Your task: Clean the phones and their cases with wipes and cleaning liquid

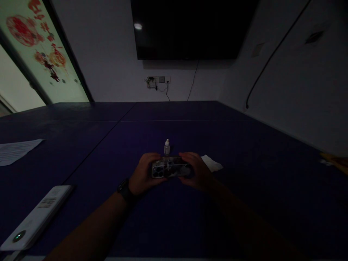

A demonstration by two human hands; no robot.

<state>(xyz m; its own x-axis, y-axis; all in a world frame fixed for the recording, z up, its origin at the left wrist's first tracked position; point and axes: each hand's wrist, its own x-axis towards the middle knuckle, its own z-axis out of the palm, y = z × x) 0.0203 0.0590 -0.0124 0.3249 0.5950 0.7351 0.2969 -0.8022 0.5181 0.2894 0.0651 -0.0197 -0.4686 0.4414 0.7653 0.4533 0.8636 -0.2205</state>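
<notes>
A smartphone (172, 167) in a patterned case is held sideways between my two hands, its back with the camera lenses facing me. My left hand (143, 173), with a dark watch (125, 189) on its wrist, closes round the left end of the phone. Round the right end are the thumb and fingers of my right hand (198, 171). Just behind the phone a small dropper bottle (166, 148) with a white cap stands upright. A white tissue or cloth (212, 163) lies beside my right hand, partly hidden by it.
The dark blue table (168, 217) has a seam on its left. A white device (38, 217) with a small green light lies at the near left, below paper sheets (19, 150). Something yellow (337, 161) sits at the right edge. Behind are wall sockets (157, 80) and a dark screen (193, 29).
</notes>
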